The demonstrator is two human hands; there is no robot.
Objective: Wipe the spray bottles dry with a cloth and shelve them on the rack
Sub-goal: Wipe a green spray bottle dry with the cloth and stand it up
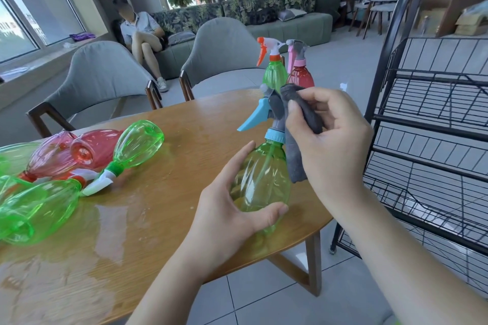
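Only two hands and forearms of the person are visible. The left hand [227, 208] and the right hand [332, 145] are both bare, without gloves, rings or a watch. Both forearms are uncovered up to the frame's lower edge; no sleeve shows. The fingernails are short and plain, without polish.

A clear green spray bottle [260, 179] with a light-blue collar and trigger stands upright above the counter's near edge, a grey cloth [295, 134] draped over its head and shoulder. Behind it stand a green bottle with an orange-and-white trigger [274, 71] and a red bottle with a pink trigger [301, 76]. To the left, several green and red bottles [92, 161] lie on their sides in a cluster on the wet counter. A black wire rack [433, 124] stands at right.
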